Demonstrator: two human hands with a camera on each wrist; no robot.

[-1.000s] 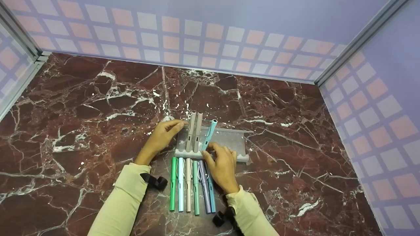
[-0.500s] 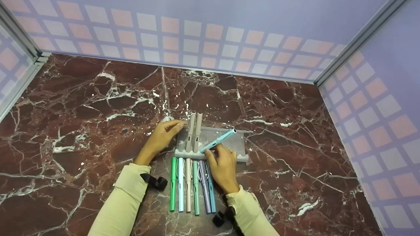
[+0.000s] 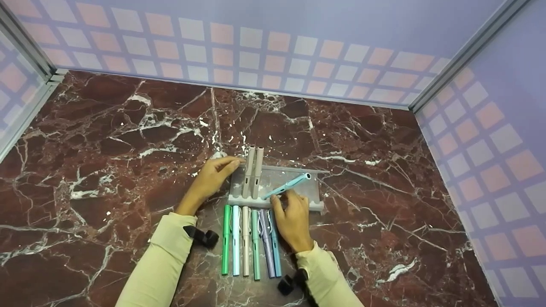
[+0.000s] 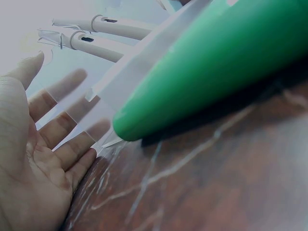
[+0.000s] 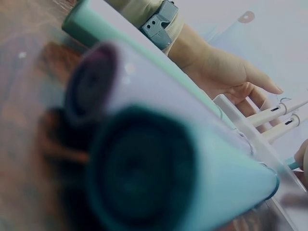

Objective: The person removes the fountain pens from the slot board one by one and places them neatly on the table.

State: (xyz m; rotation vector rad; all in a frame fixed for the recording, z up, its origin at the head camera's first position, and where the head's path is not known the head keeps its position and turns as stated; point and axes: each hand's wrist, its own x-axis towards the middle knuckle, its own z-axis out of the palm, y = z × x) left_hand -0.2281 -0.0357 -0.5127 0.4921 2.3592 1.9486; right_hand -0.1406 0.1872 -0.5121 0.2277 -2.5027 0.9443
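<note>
A clear plastic pen stand with a notched front ledge holds two beige pens leaning side by side in its left part. Straight fingers of my left hand rest at the stand's left end; the left wrist view shows several fingers through the clear plastic. My right hand pinches a light blue pen near its lower end, just right of the beige pair. That pen slants up to the right across the stand. In the right wrist view, only part of the right hand shows at the edge.
Before the stand lies a row of pens: green, pale blue, beige, sage green, purple and blue. The marbled table meets purple panels behind and at the sides.
The light blue pen has tipped from nearly upright to a low slant rightward, its lower end shifting slightly right with my right hand. My left hand has stayed in place.
</note>
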